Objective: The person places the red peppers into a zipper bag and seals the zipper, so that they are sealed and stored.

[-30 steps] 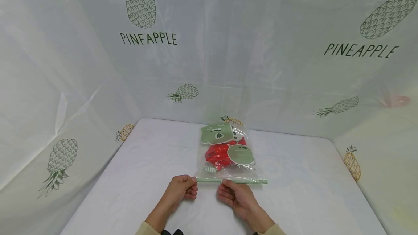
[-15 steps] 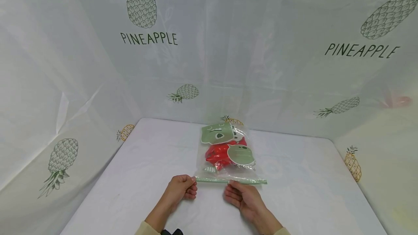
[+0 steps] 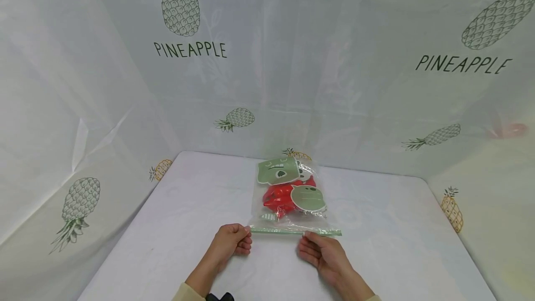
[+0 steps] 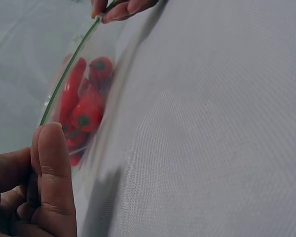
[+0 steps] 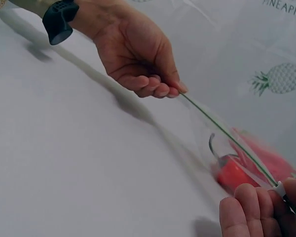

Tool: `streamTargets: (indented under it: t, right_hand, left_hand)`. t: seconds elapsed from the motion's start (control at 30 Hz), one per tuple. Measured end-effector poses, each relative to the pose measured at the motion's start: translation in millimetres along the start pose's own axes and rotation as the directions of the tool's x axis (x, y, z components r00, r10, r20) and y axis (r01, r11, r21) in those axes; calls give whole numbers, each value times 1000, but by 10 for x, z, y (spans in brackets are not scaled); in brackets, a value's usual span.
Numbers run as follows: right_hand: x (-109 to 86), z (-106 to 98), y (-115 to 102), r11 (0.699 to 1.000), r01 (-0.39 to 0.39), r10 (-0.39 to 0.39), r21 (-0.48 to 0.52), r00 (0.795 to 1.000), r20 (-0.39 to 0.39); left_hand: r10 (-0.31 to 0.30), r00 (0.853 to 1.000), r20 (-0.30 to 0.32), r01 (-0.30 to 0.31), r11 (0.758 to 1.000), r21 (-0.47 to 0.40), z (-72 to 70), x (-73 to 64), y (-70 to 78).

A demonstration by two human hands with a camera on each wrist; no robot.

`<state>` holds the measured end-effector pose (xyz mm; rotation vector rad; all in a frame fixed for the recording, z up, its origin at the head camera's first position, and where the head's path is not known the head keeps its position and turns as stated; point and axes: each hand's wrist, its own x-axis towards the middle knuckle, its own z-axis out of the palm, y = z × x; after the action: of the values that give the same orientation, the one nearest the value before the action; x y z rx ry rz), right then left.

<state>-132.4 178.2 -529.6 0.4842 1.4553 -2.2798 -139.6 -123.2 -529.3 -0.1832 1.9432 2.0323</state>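
Note:
A clear slider zip bag (image 3: 292, 223) with green and white cartoon prints lies on the table, its green zip strip (image 3: 276, 232) facing me. Red peppers (image 4: 88, 113) with green stems show through the plastic in the left wrist view. My left hand (image 3: 230, 244) pinches the strip's left end between thumb and forefinger. With thumb and fingers, my right hand (image 3: 323, 257) pinches a small white slider (image 5: 279, 189) on the strip, right of the bag's middle. In the right wrist view the strip runs taut between both hands.
The white-covered table (image 3: 188, 189) extends on both sides of the bag. A pale curtain (image 3: 292, 59) printed with pineapples hangs behind it and along both sides. A black strap (image 5: 60, 19) is round the left wrist.
My right hand has slid rightward along the zip strip with the slider, from near the bag's middle toward its right end. The left hand and the bag have stayed in place.

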Motion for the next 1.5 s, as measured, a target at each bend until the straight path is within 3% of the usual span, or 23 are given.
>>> streamTargets:
  t: [0.83,1.17,1.5]
  right_hand:
    - [-115,-474,-191,1000,16,-15,12,998,-67]
    - [-162,-599,-243,1000,31,-31,-4,991,-127]
    - [-208,-631,-220,998,22,-28,-65,995,-100]
  left_hand:
    - [-11,1000,-19,11,1000,-9,-12,29,-14]
    - [-8,999,-33,7,1000,-12,-29,36,-23]
    - [-24,1000,-18,25,1000,9,-67,30,-45]
